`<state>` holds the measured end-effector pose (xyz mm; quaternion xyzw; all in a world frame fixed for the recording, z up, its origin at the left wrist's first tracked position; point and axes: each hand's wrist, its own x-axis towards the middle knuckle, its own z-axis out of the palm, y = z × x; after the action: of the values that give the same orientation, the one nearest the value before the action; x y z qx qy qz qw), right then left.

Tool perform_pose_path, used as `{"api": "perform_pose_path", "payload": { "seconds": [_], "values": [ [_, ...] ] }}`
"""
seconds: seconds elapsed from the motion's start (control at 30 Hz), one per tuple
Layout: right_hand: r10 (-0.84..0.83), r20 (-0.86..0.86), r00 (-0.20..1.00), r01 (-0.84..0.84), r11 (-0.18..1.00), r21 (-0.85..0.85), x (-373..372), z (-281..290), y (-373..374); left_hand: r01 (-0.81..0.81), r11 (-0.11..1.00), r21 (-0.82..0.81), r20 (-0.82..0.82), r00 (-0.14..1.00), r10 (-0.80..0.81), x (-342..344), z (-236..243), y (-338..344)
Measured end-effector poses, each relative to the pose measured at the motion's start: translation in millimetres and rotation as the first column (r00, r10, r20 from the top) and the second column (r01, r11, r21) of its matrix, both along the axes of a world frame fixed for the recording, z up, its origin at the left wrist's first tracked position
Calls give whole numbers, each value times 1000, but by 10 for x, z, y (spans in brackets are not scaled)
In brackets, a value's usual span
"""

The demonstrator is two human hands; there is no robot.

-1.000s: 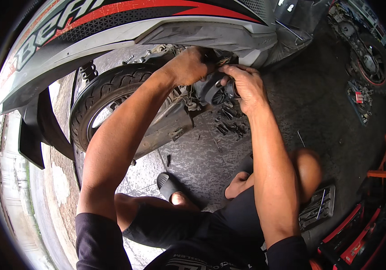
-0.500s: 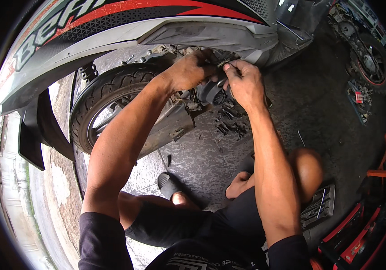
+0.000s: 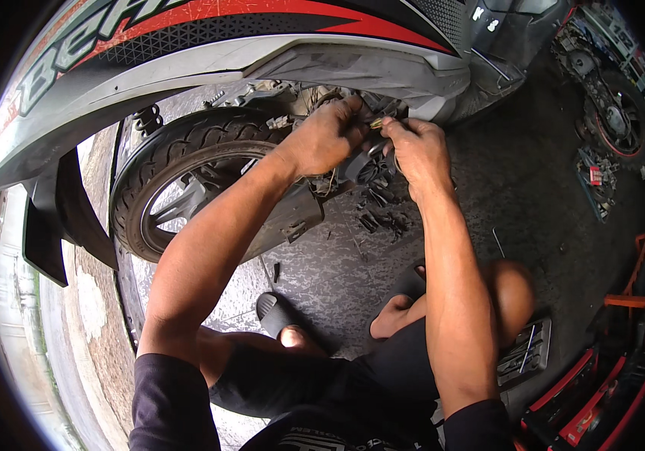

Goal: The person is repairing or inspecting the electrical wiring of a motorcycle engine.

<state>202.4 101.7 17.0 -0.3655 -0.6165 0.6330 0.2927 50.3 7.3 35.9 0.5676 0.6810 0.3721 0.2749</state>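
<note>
Below the side panel of a scooter, my two hands meet at its exposed engine area. My right hand pinches a small brass-coloured piece between thumb and fingers; its exact kind is too small to tell. Close beside it, my left hand is closed with the fingers bent, and whatever they grip is hidden behind the hand. Wires and metal parts show around the left wrist. The rear wheel stands to the left of my left forearm, with the silver muffler beneath that arm.
Black strips of debris lie on the tiled floor below my hands. A tool tray sits by my right knee, near a red and black rack. Another wheel assembly and a tray of small parts lie far right.
Both hands have come slightly lower, away from the panel, and the brass-coloured piece now shows between them. The whole view has shifted a little.
</note>
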Motion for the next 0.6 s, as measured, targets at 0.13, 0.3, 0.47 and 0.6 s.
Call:
{"api": "perform_pose_path", "payload": {
  "seconds": [0.13, 0.3, 0.47, 0.6],
  "values": [
    [-31, 22, 999, 30, 997, 69, -14, -15, 16, -26, 986, 163, -252, 965, 68, 88, -55, -43],
    [-20, -57, 998, 27, 992, 124, -17, -95, 57, -137, 958, 253, -275, 939, 207, 273, -69, -77],
    [3, -56, 998, 6, 985, 170, -5, -111, 114, -96, 984, 150, -423, 894, 151, 354, -28, -166],
    [34, -30, 999, -27, 979, 202, -22, -68, 137, -35, 983, 180, -310, 947, 90, 281, 11, -209]
  ]
}}
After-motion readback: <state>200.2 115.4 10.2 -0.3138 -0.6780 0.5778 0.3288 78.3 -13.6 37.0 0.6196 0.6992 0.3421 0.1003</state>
